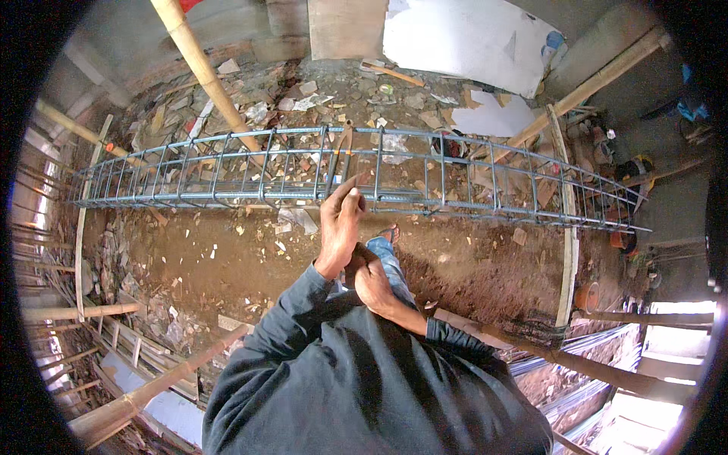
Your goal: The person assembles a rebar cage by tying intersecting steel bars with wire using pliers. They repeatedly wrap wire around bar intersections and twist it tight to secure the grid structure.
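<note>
A long rebar cage (292,199) of blue-grey bars and square stirrups stretches from left to right in front of me. My left hand (339,227) is at its near side, thumb and fingers closed together by the near bars. What those fingers hold, if anything, does not show. Closer to my body, my right hand (371,282) is curled beside the left wrist, its fingertips partly hidden and whatever they grip out of sight. Pincers (346,142) with yellow-and-dark handles lie across the cage, just beyond my left hand.
Wooden supports (568,262) hold the cage near its ends. A bamboo pole (199,57) slants down behind it, and another bamboo pole (163,383) crosses at the lower left. Rubble and scraps cover the ground beyond, where a white sheet (462,42) leans.
</note>
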